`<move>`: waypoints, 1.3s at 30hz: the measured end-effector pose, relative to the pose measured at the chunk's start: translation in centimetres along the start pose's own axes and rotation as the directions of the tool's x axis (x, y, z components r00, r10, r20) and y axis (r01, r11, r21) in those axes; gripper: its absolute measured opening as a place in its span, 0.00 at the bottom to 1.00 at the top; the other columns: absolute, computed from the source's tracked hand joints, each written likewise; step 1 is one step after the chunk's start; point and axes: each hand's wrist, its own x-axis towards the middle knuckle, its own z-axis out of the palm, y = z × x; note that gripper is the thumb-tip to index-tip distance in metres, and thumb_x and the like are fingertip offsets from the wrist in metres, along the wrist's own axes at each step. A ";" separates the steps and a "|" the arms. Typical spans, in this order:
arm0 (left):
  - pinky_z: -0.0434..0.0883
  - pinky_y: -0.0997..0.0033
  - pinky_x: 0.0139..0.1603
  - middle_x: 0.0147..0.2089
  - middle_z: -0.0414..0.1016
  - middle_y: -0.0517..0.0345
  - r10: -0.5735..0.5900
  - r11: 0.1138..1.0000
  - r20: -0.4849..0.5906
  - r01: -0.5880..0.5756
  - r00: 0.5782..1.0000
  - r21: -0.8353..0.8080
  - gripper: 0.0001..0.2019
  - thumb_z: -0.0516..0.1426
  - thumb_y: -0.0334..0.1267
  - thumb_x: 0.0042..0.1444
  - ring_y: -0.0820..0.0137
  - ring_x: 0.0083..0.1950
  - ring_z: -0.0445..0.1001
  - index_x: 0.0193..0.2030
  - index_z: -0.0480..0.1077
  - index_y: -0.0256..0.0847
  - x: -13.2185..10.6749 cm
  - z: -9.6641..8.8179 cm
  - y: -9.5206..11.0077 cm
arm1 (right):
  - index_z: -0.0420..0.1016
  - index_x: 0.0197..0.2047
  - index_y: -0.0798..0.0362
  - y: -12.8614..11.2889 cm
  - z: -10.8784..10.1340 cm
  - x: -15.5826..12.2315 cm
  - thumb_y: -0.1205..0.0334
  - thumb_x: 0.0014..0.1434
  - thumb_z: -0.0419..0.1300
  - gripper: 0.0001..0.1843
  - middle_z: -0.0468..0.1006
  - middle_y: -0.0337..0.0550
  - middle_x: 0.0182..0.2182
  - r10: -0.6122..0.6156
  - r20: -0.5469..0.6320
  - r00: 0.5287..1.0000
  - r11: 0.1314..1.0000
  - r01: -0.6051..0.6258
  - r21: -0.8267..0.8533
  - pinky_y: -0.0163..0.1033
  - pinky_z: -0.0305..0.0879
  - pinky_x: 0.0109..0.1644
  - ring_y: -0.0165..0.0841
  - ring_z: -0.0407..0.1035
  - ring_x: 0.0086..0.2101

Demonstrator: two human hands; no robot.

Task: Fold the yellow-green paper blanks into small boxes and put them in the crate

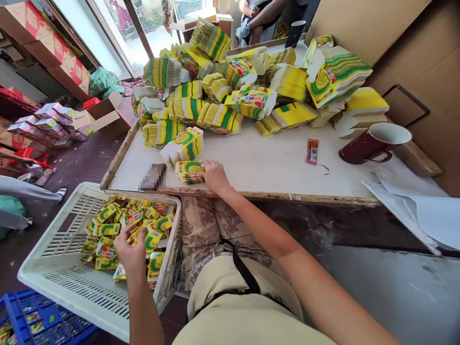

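Observation:
My right hand (pixel 215 178) is at the table's front edge, its fingers closed round the right end of a small stack of flat yellow-and-green cartons (pixel 189 171). Over the white plastic crate (pixel 77 282) hangs my left hand (pixel 131 249), thumb and fingers apart, with nothing visible in it. Below and around it the crate holds many small yellow-and-green boxes (pixel 107 229), lying loosely in a heap. Just behind the held stack, another bundle of cartons (pixel 185 144) leans on the white tabletop (pixel 251 167).
Bundled flat cartons (pixel 212 115) are piled along the table's back. A maroon mug (pixel 370 143), a small wrapped packet (pixel 312 152) and white paper sheets (pixel 413 201) lie to the right. A blue crate (pixel 46 316) sits lower left. People's legs show at the left and back.

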 end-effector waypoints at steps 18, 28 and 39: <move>0.73 0.66 0.43 0.33 0.69 0.58 0.079 0.510 0.262 0.187 0.962 -0.840 0.28 0.45 0.69 0.58 0.68 0.36 0.72 0.40 0.68 0.46 -4.8 11.5 11.3 | 0.63 0.52 0.48 -4.7 0.3 -13.1 0.63 0.50 0.69 0.28 0.74 0.37 0.38 -0.140 0.268 0.953 0.478 -0.172 0.861 0.40 0.69 0.47 0.33 0.71 0.39; 0.75 0.63 0.49 0.35 0.77 0.57 0.031 0.697 0.292 0.189 0.956 -0.692 0.22 0.69 0.57 0.44 0.65 0.41 0.78 0.36 0.74 0.41 -6.0 10.3 7.8 | 0.78 0.35 0.50 -1.5 -1.1 -11.4 0.58 0.61 0.61 0.07 0.80 0.40 0.31 -0.058 0.075 0.995 0.685 -0.015 0.729 0.39 0.66 0.39 0.35 0.71 0.33; 0.67 0.51 0.63 0.63 0.71 0.46 0.371 0.927 0.722 -0.278 0.584 -0.251 0.38 0.69 0.47 0.47 0.52 0.63 0.70 0.64 0.63 0.44 -4.7 6.1 10.6 | 0.79 0.46 0.43 -0.5 -3.2 -12.5 0.63 0.69 0.55 0.11 0.82 0.41 0.46 -0.590 -0.191 0.784 0.773 0.617 0.145 0.51 0.55 0.68 0.37 0.69 0.55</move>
